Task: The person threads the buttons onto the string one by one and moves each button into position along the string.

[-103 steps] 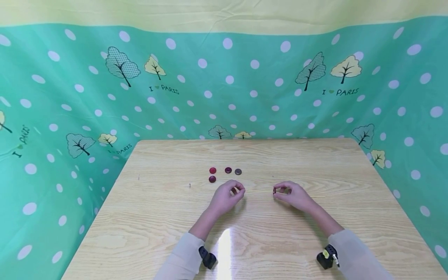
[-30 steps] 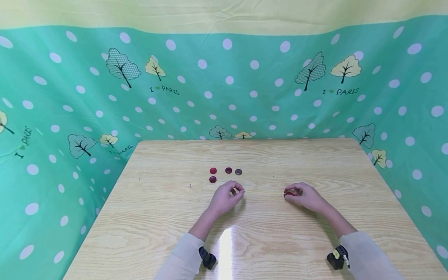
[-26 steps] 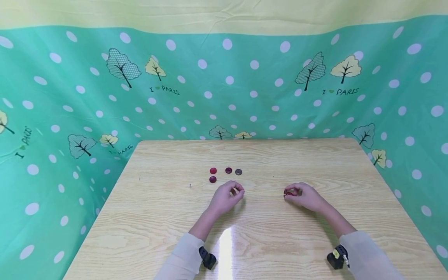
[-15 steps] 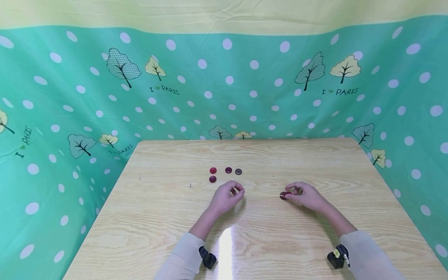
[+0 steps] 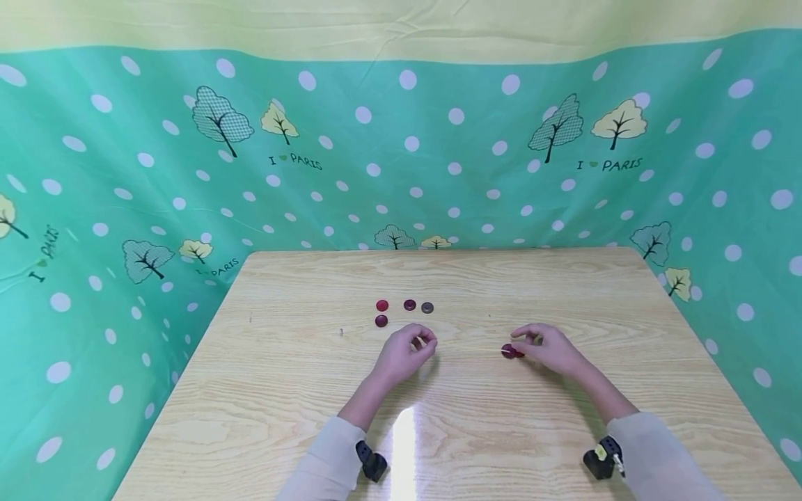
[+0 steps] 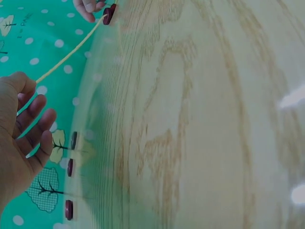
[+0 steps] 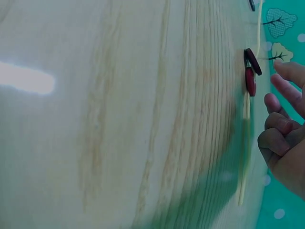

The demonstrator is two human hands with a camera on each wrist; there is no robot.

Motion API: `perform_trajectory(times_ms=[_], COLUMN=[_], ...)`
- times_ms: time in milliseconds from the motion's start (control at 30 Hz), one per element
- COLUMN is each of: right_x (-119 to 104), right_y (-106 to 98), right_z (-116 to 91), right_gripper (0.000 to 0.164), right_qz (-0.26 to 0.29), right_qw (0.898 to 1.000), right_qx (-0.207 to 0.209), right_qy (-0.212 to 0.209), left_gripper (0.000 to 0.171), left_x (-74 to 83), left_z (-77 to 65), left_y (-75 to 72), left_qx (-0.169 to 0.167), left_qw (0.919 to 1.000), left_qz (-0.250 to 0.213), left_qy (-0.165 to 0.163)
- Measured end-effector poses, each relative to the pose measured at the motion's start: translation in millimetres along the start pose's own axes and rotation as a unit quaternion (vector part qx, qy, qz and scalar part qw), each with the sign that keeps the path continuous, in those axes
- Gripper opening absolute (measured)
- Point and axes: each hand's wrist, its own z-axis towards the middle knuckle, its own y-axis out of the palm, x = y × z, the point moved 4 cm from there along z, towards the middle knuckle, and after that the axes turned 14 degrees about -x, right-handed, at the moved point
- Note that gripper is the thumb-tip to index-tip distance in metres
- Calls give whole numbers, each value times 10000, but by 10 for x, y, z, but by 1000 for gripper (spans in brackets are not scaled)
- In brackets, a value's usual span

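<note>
Two dark red buttons (image 5: 508,351) threaded on a pale yellow cord (image 6: 66,57) sit on the table, one partly overlapping the other. Thumb and forefinger of my left hand (image 5: 404,352) pinch one end of the cord, which stretches rightward to the buttons; its other fingers are loosely bent. My right hand (image 5: 553,350) is just right of the buttons, thumb and forefinger spread apart with nothing between them. In the right wrist view, a free length of cord (image 7: 242,181) trails beyond the buttons, beside that hand.
Beyond my left hand lie loose buttons: a bright red one (image 5: 382,305), a dark red one (image 5: 381,321), a purplish one (image 5: 410,305) and a grey one (image 5: 427,307). A polka-dot curtain (image 5: 351,153) surrounds the wooden table (image 5: 301,403) at the back and sides.
My right hand slid a button rightward along the cord to the other button, then let go, its fingers parting. The buttons now rest on the table. My left hand has stayed put.
</note>
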Motion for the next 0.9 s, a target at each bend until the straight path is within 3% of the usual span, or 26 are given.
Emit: perform_trajectory(times_ms=[900], right_x=[-258], right_y=[158], right_z=[190], right_gripper=[29], right_qz=[69], right_qw=[9986], right_qx=[39], right_qy=[-517], left_gripper=[9], left_x=[-20], left_z=[32], left_y=[-10], left_qx=[162], left_qw=[9997], left_qz=[-29], left_qy=[153])
